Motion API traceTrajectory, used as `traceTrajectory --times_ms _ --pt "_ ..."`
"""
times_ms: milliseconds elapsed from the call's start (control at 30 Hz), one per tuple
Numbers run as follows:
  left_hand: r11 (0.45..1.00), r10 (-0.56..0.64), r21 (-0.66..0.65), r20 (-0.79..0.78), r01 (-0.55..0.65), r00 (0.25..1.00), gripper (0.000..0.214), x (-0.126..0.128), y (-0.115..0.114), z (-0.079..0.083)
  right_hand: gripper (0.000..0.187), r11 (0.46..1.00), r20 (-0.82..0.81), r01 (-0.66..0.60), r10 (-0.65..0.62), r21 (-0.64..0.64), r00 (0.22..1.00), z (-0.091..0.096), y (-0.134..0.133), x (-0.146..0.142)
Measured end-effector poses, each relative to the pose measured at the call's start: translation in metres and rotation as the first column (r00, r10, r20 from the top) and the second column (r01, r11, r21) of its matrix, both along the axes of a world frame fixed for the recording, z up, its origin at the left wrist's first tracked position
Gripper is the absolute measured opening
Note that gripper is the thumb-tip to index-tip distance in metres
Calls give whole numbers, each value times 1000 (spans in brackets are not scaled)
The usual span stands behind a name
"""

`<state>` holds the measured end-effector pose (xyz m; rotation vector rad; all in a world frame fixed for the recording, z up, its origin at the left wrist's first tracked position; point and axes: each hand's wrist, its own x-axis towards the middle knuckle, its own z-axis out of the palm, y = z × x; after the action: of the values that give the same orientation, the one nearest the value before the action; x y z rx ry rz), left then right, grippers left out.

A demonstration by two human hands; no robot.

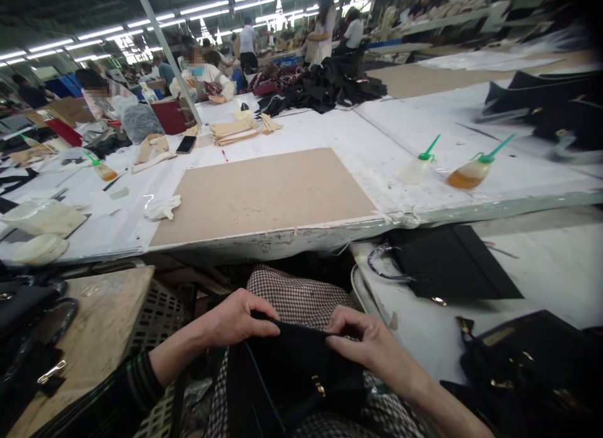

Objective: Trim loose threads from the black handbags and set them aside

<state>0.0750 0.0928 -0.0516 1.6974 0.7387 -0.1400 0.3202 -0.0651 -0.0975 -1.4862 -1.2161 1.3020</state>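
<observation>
A black handbag point(292, 362) with a small gold metal fitting rests on my lap over checked cloth point(301, 293). My left hand point(240, 318) pinches its upper edge between thumb and fingers on the left side. On the right side of that same edge, my right hand point(360, 340) pinches the material in a similar way. The edge runs fairly straight between the two hands. The lower part of the bag drops out of the bottom of the view.
Ahead is a white-covered worktable with a brown board point(264, 193) at its near edge. Two squeeze bottles with green spouts point(417, 168) stand to the right. More black bags point(527, 369) lie at right, others point(28, 331) at left. A plastic crate point(157, 312) sits low left. People work beyond.
</observation>
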Motion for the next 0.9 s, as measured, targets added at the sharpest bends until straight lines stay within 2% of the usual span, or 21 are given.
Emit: traceTrajectory --times_ms 100,167,233,333,433,533,600,767,900 --pt "1000 8 -25 16 -7 1000 22 2 -3 1 15 983 36 -153 158 -98 987 13 12 3" --pt "1000 0 -30 30 1 1000 23 5 -5 2 20 933 65 -328 341 -150 938 22 26 -1" --pt "1000 -21 1 43 21 999 24 6 -6 2 27 861 163 -494 508 -120 846 29 42 -12" --pt "995 -39 91 31 36 999 24 0 -3 5 29 784 389 -620 580 -26 716 35 65 -30" --pt "994 -5 111 -22 7 1000 24 -16 5 12 26 754 412 -656 600 -6 686 35 78 -40" --pt "989 21 150 -106 -5 994 24 -35 14 20 27 754 345 -657 617 -3 707 32 82 -41" --pt "982 0 186 -149 28 989 25 -42 17 24 27 758 301 -652 625 -13 720 30 83 -40" --pt "966 -53 243 -155 90 986 33 -45 18 26 22 791 233 -608 580 68 781 31 85 -43" --pt "945 -85 301 -147 127 985 38 -42 17 26 24 784 230 -614 583 93 779 34 87 -51"
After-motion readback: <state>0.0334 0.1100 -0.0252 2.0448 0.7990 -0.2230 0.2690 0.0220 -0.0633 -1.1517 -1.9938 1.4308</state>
